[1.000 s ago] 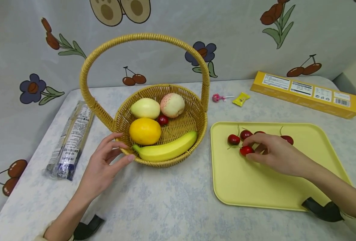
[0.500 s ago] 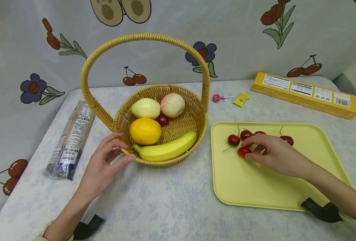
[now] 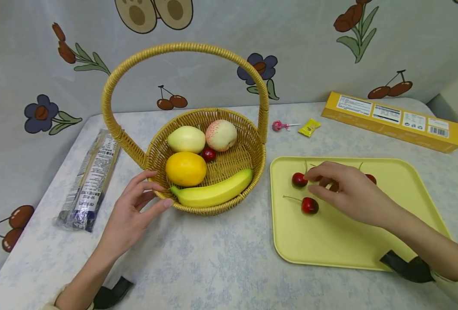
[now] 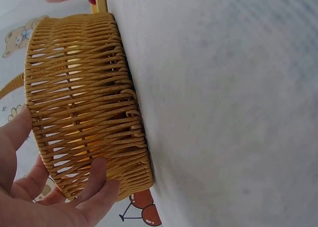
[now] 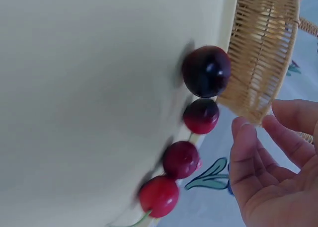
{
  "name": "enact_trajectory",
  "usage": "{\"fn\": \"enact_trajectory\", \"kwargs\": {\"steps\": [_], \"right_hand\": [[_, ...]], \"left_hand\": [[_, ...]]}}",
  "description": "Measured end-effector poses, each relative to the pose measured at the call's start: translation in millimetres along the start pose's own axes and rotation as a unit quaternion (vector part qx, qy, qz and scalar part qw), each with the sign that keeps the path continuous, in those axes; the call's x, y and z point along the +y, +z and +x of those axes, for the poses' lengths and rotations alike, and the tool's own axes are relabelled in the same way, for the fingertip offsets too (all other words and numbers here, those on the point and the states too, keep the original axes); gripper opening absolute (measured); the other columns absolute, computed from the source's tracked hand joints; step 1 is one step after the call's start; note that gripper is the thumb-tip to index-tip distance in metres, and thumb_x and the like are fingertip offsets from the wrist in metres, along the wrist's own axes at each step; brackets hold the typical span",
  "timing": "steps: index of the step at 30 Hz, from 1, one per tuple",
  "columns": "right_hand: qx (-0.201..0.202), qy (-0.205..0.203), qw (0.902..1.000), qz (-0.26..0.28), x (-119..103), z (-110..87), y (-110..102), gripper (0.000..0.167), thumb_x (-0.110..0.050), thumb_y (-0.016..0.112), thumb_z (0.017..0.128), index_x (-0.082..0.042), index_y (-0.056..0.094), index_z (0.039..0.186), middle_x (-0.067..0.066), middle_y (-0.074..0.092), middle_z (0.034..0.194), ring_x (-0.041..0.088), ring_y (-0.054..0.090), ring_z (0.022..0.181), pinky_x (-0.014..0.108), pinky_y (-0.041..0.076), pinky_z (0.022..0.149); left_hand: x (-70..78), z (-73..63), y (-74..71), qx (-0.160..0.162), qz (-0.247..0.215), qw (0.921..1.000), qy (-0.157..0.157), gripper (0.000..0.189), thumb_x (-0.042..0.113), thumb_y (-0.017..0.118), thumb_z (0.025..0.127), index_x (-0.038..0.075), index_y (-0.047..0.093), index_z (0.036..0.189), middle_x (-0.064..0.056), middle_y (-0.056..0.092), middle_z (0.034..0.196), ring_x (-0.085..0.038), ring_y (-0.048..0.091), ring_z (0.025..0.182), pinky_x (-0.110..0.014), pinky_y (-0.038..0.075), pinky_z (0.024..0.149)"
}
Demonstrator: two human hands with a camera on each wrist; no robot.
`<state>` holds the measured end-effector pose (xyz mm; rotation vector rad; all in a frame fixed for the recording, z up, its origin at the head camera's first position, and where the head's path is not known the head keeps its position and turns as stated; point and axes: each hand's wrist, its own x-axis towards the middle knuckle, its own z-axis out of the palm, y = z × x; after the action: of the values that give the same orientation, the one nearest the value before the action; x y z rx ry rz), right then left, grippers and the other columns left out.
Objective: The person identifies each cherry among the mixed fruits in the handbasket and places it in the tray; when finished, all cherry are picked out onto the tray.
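My left hand [image 3: 132, 211] rests against the near left rim of a round wicker basket [image 3: 236, 202], thumb and fingers spread along its outside. Inside the basket lie a banana [image 3: 213, 191], a yellow fruit that looks like a mango [image 3: 186, 168], a pale green fruit [image 3: 186, 139], a peach [image 3: 221, 135] and one cherry [image 3: 208, 154]. Over a yellow tray [image 3: 353, 249] my right hand [image 3: 353, 196] hovers, thumb and fingertips apart with nothing between them. Just left of it a stemmed cherry [image 3: 310, 205] lies on the tray. Several more cherries [image 5: 181, 159] lie in a row, partly hidden by the hand in the head view.
A wrapped noodle-like pack [image 3: 91, 181] lies left of the basket. Behind the tray are a pink lollipop [image 3: 278, 125], a yellow wrapped candy [image 3: 309, 128] and a long yellow box [image 3: 391, 120]. The basket's tall handle [image 3: 186, 47] arches above it.
My right hand has let go of the near cherry, which sits slightly lower left on the tray, and its fingers have risen towards the cherries behind. The left hand stays at the basket.
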<state>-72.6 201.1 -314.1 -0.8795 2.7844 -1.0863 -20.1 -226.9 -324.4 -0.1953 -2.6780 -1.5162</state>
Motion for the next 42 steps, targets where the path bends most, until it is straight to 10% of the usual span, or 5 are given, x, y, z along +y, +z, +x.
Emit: {"fn": "enact_trajectory", "kwargs": {"steps": [17, 26, 42], "right_hand": [[-0.020, -0.067, 0.9964, 0.048, -64, 88.9, 39, 0.024, -0.007, 0.066, 0.093, -0.005, 0.068, 0.117, 0.004, 0.067, 0.111, 0.020, 0.059, 0.091, 0.036, 0.054, 0.074], [-0.135, -0.053, 0.9895, 0.005, -73, 144.2, 67, 0.034, -0.012, 0.067, 0.093, -0.004, 0.066, 0.126, 0.008, 0.066, 0.122, 0.022, 0.060, 0.091, 0.034, 0.049, 0.086], [-0.230, -0.056, 0.9713, -0.024, -68, 167.6, 82, 0.057, -0.021, 0.065, 0.094, -0.004, 0.047, 0.145, 0.009, 0.052, 0.141, 0.021, 0.049, 0.127, 0.036, 0.038, 0.110]], "left_hand": [[-1.0, -0.1, -0.1, 0.000, -0.002, 1.0000, 0.000, 0.022, 0.009, 0.071, 0.092, -0.004, 0.061, 0.107, -0.012, 0.040, 0.145, -0.034, 0.053, 0.122, -0.015, 0.044, 0.099], [-1.1, 0.6, -0.8, -0.001, 0.002, 1.0000, -0.001, 0.020, 0.010, 0.071, 0.092, -0.001, 0.062, 0.106, -0.011, 0.041, 0.145, -0.032, 0.053, 0.123, -0.013, 0.044, 0.098], [-1.8, 0.1, -0.3, 0.000, -0.005, 1.0000, 0.002, 0.021, 0.009, 0.072, 0.092, -0.002, 0.061, 0.106, -0.010, 0.041, 0.145, -0.032, 0.054, 0.121, -0.014, 0.044, 0.098]]}}
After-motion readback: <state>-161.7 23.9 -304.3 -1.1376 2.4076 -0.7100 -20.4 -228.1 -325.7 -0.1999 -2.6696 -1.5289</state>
